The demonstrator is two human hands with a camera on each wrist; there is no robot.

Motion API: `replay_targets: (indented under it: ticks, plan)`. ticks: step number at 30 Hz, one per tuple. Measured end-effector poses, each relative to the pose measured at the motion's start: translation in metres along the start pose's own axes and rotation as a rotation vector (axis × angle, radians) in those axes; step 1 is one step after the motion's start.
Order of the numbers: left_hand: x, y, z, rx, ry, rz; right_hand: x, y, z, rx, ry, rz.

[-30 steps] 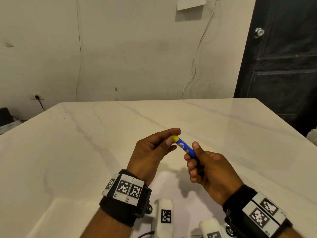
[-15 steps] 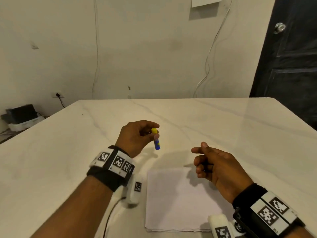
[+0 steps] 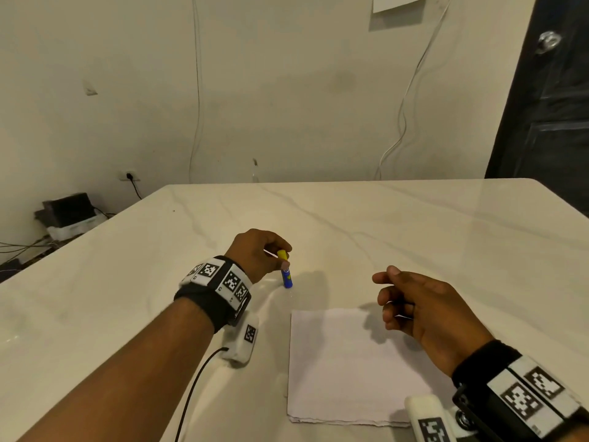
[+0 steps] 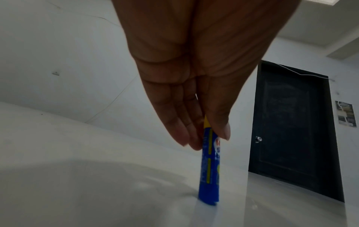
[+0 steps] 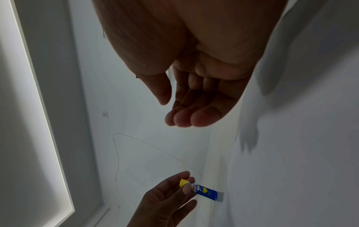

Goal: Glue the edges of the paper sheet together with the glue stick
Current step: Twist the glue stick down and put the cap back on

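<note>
A blue glue stick with a yellow cap stands upright, its base touching the table just beyond the paper's far left corner. My left hand pinches its yellow top between thumb and fingers; the left wrist view shows the glue stick held at its upper end, and the right wrist view shows the glue stick too. A white paper sheet lies flat near the front edge. My right hand hovers over the paper's far right corner, fingers loosely curled and holding nothing.
The white marble table stretches far ahead and to both sides. A dark door stands at the right. Cables hang on the wall. A dark box with wires sits on the floor at the left.
My right hand let go of the glue stick and drew back over the paper. My left hand carried the stick left and down until its base met the table.
</note>
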State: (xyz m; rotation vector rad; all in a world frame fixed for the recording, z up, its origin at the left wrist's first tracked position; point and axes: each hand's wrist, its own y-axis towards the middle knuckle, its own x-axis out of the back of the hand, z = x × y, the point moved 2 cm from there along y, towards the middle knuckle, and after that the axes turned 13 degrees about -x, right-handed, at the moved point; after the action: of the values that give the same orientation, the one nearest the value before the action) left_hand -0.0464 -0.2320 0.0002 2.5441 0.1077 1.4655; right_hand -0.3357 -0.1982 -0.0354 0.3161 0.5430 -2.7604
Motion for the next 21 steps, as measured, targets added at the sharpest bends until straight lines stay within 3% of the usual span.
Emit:
replay_targets:
  ticks: [11,18,21]
  plan:
    - [-0.003,-0.004,-0.002,0.028,-0.064,-0.017,0.003,-0.001,0.001,0.010,-0.006,-0.016]
    - [0.010,-0.026,-0.002,0.029,-0.164,-0.069,0.003,-0.021,0.014,0.134,-0.066,-0.153]
    - [0.023,-0.049,-0.006,-0.011,-0.115,-0.079,0.006,-0.045,0.026,0.186,-0.193,-0.211]
